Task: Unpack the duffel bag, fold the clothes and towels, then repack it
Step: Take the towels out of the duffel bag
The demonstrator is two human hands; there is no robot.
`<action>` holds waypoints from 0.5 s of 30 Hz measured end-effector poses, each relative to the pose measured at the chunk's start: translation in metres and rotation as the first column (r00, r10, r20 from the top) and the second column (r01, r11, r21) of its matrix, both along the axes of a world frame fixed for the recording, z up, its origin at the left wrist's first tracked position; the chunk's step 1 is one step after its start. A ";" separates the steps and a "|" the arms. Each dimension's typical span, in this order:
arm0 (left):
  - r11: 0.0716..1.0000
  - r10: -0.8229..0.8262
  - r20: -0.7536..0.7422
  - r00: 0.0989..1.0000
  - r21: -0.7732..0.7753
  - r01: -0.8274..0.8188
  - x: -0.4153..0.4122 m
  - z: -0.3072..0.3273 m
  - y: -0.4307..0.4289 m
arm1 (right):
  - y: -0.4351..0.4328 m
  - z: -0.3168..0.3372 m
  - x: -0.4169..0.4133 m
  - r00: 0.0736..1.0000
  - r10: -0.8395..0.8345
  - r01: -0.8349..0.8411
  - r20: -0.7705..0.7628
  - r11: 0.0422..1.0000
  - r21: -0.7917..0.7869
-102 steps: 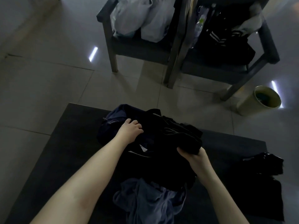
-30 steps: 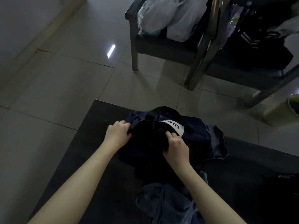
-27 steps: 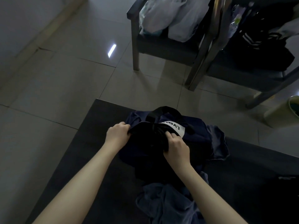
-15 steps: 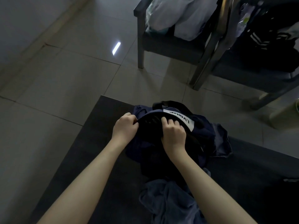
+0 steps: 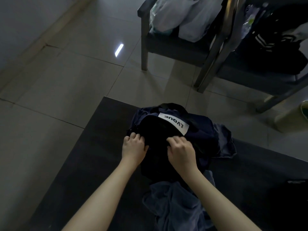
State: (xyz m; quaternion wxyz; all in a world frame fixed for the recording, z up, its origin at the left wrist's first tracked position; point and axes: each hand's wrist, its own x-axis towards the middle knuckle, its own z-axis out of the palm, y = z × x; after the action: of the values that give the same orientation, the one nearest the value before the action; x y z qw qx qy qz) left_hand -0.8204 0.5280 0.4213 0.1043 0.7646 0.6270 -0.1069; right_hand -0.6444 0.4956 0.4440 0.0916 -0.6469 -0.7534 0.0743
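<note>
A navy duffel bag with a white label lies on the dark table, black cloth bulging from its mouth. My left hand grips the bag's near left edge with curled fingers. My right hand pinches the black fabric at the bag's opening, just below the label. A crumpled blue-grey garment lies on the table between my forearms, and a piece of blue cloth sticks out from the bag's right side.
Two dark chairs stand on the tiled floor beyond the table, one holding white plastic bags, the other a black jacket. A green bin shows at the right edge. A dark item lies at the table's right.
Both hands have slid toward me along the bag's opening, pulling its edge down over the black fabric. More of the white label shows than half a second ago.
</note>
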 end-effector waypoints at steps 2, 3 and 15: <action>0.998 0.065 0.076 0.995 -0.032 -0.063 0.003 0.004 0.001 | -0.012 -0.006 0.006 0.998 0.037 -0.044 -0.057 0.992 -0.114; 0.996 0.084 0.100 0.991 -0.043 -0.080 0.004 0.005 -0.001 | -0.017 -0.008 0.008 0.997 0.041 -0.051 -0.068 0.986 -0.156; 0.928 0.330 0.468 0.820 -0.318 -0.192 0.062 0.068 -0.050 | -0.086 0.056 0.076 0.886 -0.311 0.200 -0.345 0.926 -0.320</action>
State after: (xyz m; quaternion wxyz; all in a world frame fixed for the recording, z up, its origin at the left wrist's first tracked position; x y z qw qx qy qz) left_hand -0.7588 0.4783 0.4893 0.3793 0.6510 0.6566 0.0357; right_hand -0.5688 0.4099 0.4998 0.1576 -0.7199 -0.6094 0.2925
